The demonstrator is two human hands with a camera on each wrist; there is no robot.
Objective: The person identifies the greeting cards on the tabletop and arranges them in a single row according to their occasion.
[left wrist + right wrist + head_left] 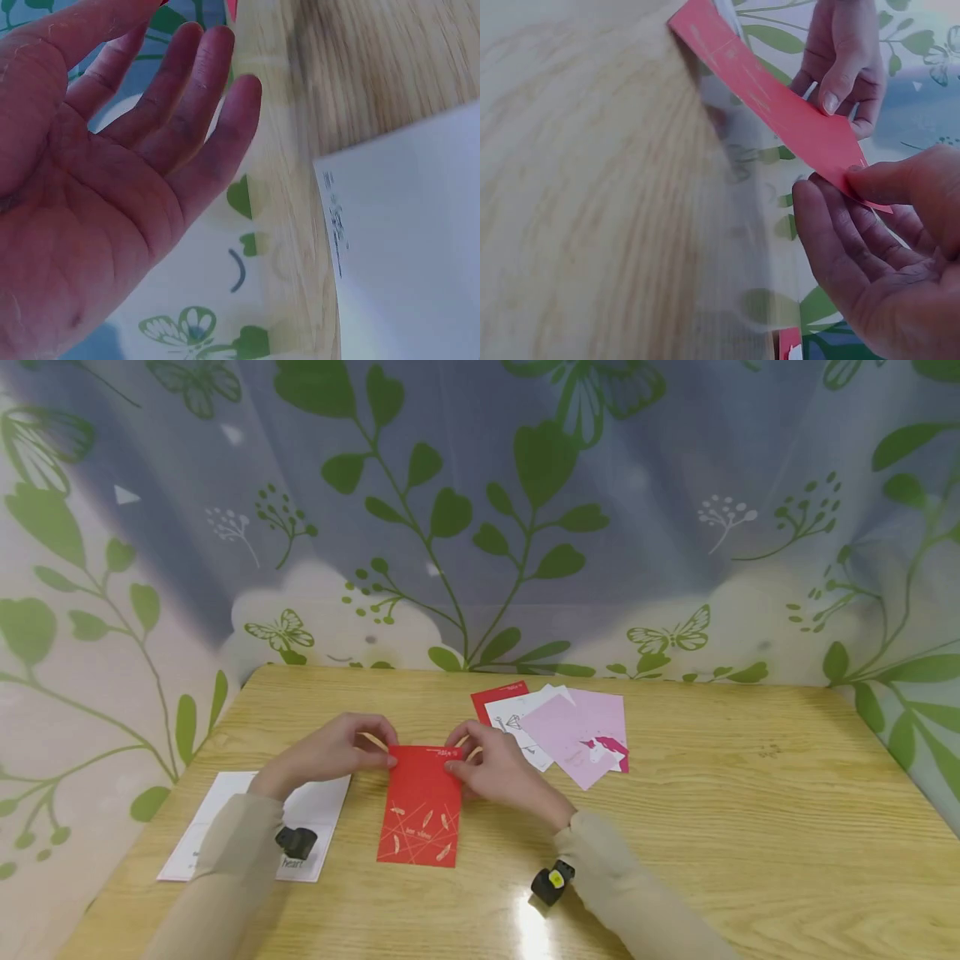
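A red card (pixel 420 806) with gold feather shapes and crossing lines is held by its far corners between both hands. My left hand (pixel 330 753) pinches its far left corner between thumb and fingers. At the far right corner my right hand (pixel 498 766) pinches it, thumb on top and fingers beneath. In the right wrist view the red card (pixel 780 112) slopes, its held end raised off the table. The left wrist view shows the palm of the left hand (pixel 127 172), with only a sliver of red at the top edge.
White sheets with printed words (pixel 318 810) lie under the left forearm. Beyond the right hand is a loose pile: a pink card (pixel 577 735), a white card with line drawings (pixel 525 706) and another red card (pixel 498 693). A patterned curtain (pixel 480 527) hangs behind the wooden table (pixel 720 827).
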